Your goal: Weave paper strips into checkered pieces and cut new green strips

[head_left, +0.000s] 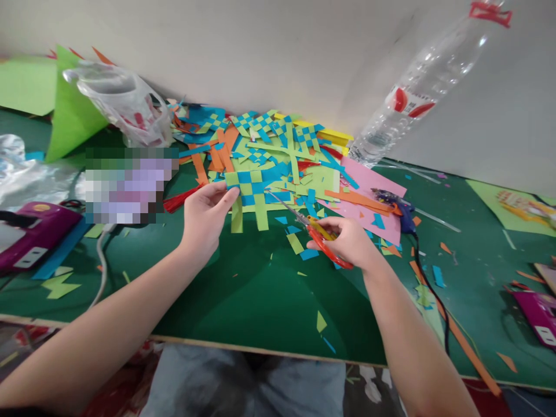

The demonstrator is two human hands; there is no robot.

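My left hand [208, 211] pinches the left edge of a woven paper piece [247, 188], a blue and light green checkerboard with loose strip ends sticking out to the right and below. In my right hand [345, 237] is a pair of scissors [321, 234] with red and yellow handles. Their blades point up and left, with the tips at the blue strips on the piece's right side. Whether the blades touch a strip I cannot tell. Behind lies a heap of similar woven pieces [264, 124] and cut strips.
A large clear bottle [417, 87] leans against the wall at the back right. A blue glue gun [407, 217] rests on pink paper [369, 185], its cord trailing forward. At left are a plastic bag with a cup [125, 104] and a purple box [39, 234]. Paper scraps litter the green table [260, 295].
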